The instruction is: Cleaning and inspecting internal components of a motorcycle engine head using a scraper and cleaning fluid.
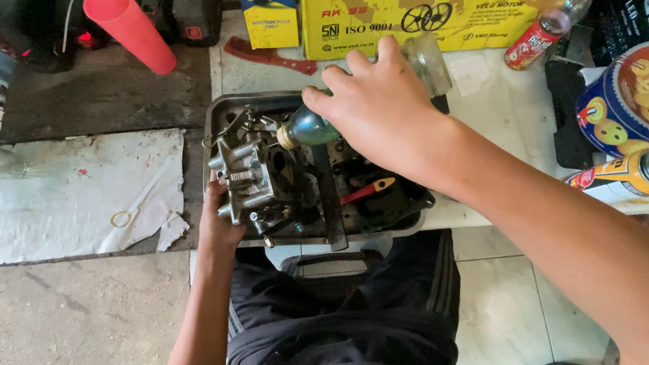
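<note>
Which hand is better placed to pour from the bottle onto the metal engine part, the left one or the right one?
The right hand, probably: it grips the tilted bottle with its neck just above the metal engine part. The left hand is busy holding that part over the tray.

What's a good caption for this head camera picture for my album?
Left hand steadies a metal carburetor over a dark tray while right hand tips a green bottle.

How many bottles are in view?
2: a green-tinted bottle held tipped by the right hand over the metal tray; a red-labelled bottle at the top, beside the yellow box.
</note>
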